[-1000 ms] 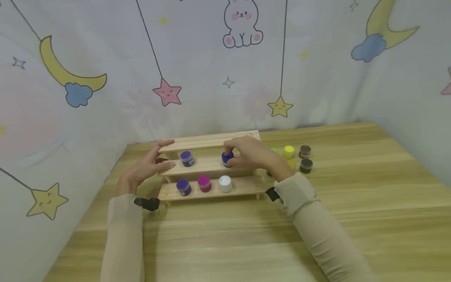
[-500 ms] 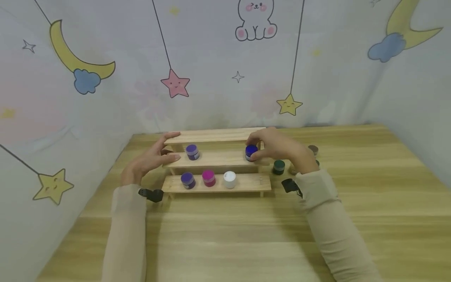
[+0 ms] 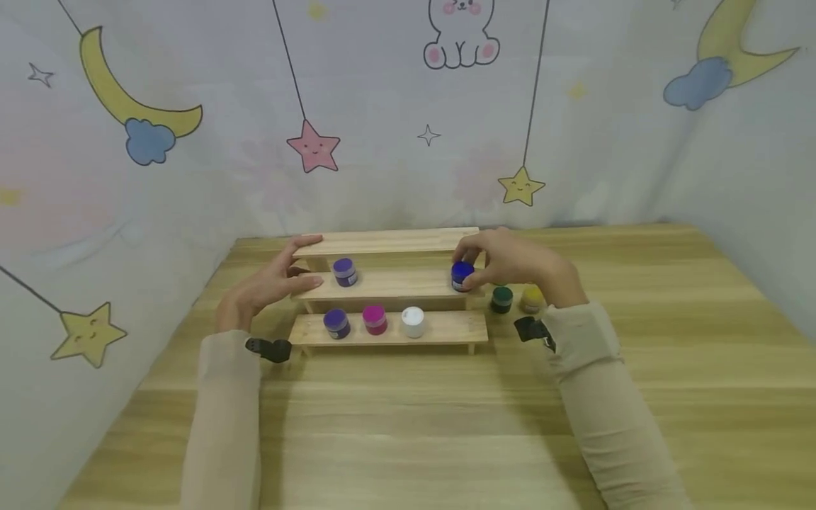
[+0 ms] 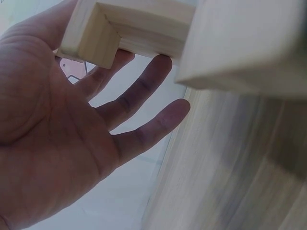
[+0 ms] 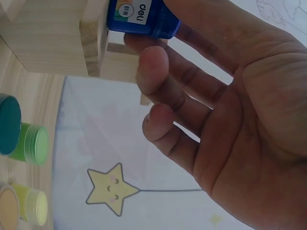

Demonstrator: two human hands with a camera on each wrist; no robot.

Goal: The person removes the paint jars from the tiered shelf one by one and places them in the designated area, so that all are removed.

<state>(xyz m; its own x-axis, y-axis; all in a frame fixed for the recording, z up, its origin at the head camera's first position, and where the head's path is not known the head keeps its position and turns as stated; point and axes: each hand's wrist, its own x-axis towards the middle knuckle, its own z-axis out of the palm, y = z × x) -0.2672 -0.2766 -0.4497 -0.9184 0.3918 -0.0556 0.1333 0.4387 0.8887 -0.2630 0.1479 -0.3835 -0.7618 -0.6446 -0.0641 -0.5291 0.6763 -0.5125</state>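
A three-tier wooden rack (image 3: 389,326) stands at the back of the table. My left hand (image 3: 261,287) grips its left end, thumb on the middle tier and fingers at the top tier; in the left wrist view some fingers reach behind the wood. At the middle tier's right end, my right hand (image 3: 519,261) pinches a blue paint jar (image 3: 462,276), which appears to rest on the board. A purple paint jar (image 3: 345,273) sits at that tier's left. The bottom tier carries a purple jar (image 3: 336,324), a magenta jar (image 3: 375,320) and a white jar (image 3: 413,322).
Right of the rack, a dark green jar (image 3: 501,299) and a yellow jar (image 3: 531,299) stand on the wooden table (image 3: 395,425), partly under my right arm. The right wrist view also shows a light green jar (image 5: 35,143). A printed curtain (image 3: 382,177) hangs behind.
My right hand has moved the blue jar rightward along the middle tier, from right of centre to its right end. The left hand keeps its place on the rack. The head view has shifted slightly.
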